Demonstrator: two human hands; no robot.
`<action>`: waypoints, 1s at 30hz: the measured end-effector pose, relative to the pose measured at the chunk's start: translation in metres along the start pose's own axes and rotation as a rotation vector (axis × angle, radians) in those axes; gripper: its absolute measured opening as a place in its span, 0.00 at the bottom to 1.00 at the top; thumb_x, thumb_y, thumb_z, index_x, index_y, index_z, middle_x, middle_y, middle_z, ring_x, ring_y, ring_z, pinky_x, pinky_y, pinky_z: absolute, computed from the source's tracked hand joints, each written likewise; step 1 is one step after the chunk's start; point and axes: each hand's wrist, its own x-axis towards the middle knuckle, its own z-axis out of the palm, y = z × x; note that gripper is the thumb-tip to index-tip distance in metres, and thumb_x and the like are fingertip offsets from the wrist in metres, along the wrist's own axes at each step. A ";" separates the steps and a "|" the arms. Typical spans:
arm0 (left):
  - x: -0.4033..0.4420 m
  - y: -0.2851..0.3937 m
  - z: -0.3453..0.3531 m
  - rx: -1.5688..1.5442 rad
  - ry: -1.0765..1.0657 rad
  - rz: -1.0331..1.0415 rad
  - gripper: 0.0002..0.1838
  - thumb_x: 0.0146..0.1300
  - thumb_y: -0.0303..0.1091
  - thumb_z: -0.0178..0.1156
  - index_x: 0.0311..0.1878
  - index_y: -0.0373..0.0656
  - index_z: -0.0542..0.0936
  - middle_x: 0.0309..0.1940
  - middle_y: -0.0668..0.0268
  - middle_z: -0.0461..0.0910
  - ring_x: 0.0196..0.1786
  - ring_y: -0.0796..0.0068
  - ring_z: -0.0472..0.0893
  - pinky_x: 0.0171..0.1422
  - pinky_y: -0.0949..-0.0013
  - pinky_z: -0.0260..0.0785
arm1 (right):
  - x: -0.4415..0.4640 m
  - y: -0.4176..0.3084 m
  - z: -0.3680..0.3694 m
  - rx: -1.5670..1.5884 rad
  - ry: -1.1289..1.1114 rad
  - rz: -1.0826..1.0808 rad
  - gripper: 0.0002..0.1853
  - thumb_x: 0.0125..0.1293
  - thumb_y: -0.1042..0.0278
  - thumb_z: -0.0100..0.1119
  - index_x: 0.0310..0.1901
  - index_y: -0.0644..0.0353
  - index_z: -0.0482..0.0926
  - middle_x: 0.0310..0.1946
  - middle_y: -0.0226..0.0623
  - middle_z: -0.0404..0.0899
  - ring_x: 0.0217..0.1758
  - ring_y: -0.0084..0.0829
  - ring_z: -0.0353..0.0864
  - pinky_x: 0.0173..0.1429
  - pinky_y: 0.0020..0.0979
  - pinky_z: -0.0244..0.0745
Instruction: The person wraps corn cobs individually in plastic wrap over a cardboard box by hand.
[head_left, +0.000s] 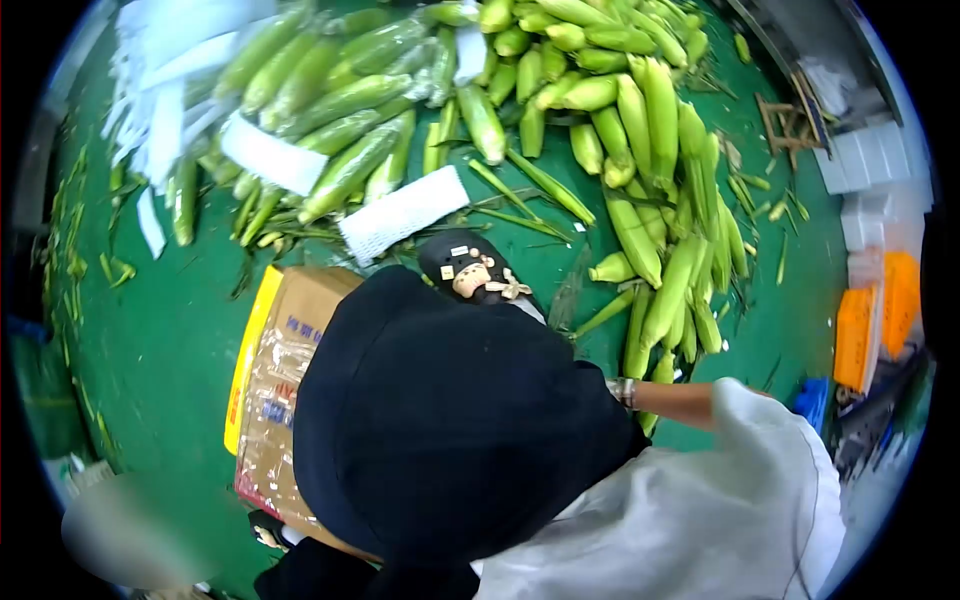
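Note:
A bare right forearm (672, 402) reaches in from a light grey sleeve (745, 480), with a watch or bracelet (622, 392) at the wrist. Past the wrist, my right hand is hidden behind a large dark cloth shape (450, 400), seemingly my bent, clothed leg. Nearest to that wrist are green corn cobs in their husks (670, 300), heaped on the floor. What the hand holds, if anything, cannot be made out. My left hand does not show. A cardboard box (270, 400) with clear tape and a yellow edge lies left of the dark cloth.
Film-wrapped corn (345, 110) lies at the upper left, with white foam net sleeves (405, 213) around it. Black clogs with charms (475, 272) rest on the green floor (560, 270). White foam boxes (865, 160) and an orange crate (855, 335) stand at the right.

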 end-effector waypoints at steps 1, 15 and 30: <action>-0.004 0.017 0.029 -0.043 -0.133 0.024 0.25 0.65 0.43 0.54 0.63 0.45 0.69 0.59 0.57 0.72 0.58 0.61 0.73 0.62 0.61 0.67 | 0.006 -0.011 -0.004 -0.002 0.041 0.054 0.22 0.66 0.52 0.52 0.50 0.63 0.77 0.41 0.45 0.82 0.39 0.37 0.82 0.44 0.38 0.78; -0.125 0.146 0.192 -0.612 -1.410 0.192 0.23 0.65 0.42 0.54 0.62 0.43 0.70 0.58 0.55 0.73 0.58 0.59 0.74 0.62 0.61 0.67 | 0.056 -0.075 -0.073 0.023 0.277 0.168 0.22 0.64 0.55 0.57 0.51 0.65 0.75 0.43 0.45 0.81 0.44 0.36 0.81 0.49 0.36 0.76; -0.252 0.224 0.210 -0.370 -1.268 0.176 0.22 0.65 0.41 0.53 0.59 0.41 0.72 0.57 0.54 0.74 0.58 0.57 0.74 0.62 0.60 0.67 | -0.179 0.131 0.050 0.240 0.623 0.433 0.30 0.57 0.54 0.63 0.56 0.67 0.70 0.47 0.48 0.78 0.51 0.39 0.78 0.55 0.36 0.74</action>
